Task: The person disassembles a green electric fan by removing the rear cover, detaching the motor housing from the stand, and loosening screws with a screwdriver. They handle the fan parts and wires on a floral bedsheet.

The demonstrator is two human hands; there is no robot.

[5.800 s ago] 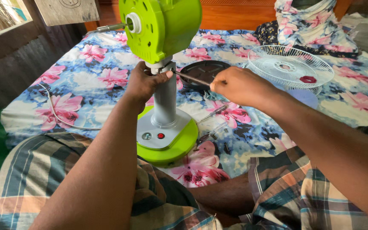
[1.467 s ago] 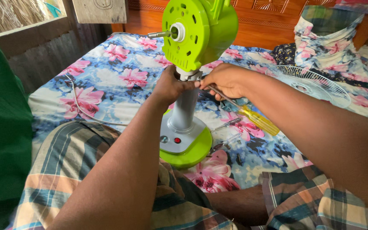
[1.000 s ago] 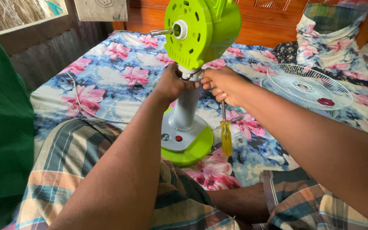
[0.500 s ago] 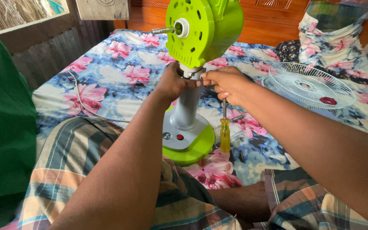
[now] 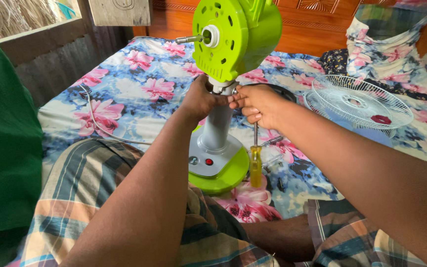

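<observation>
A table fan stands on the flowered bedsheet with its lime green motor housing (image 5: 235, 34) on a grey neck (image 5: 219, 123) and a green and grey base (image 5: 218, 165). My left hand (image 5: 201, 99) grips the top of the neck just under the housing. My right hand (image 5: 258, 104) pinches at the same joint from the right. It also holds a screwdriver by its shaft, and the yellow handle (image 5: 256, 165) hangs straight down beside the base. A bare metal shaft (image 5: 190, 38) sticks out of the housing's front.
A white wire fan guard (image 5: 359, 101) lies on the bed at right, with a dark round part (image 5: 280, 91) behind my right hand. Another screwdriver (image 5: 270, 142) and small parts lie near the base. A white cord (image 5: 92, 123) runs at left. A wooden headboard (image 5: 317, 24) stands behind.
The screwdriver, earlier pointed at the fan's neck, swung down until its yellow handle hangs vertical. My right hand's fingers have shifted slightly at the joint. My left hand has kept its grip.
</observation>
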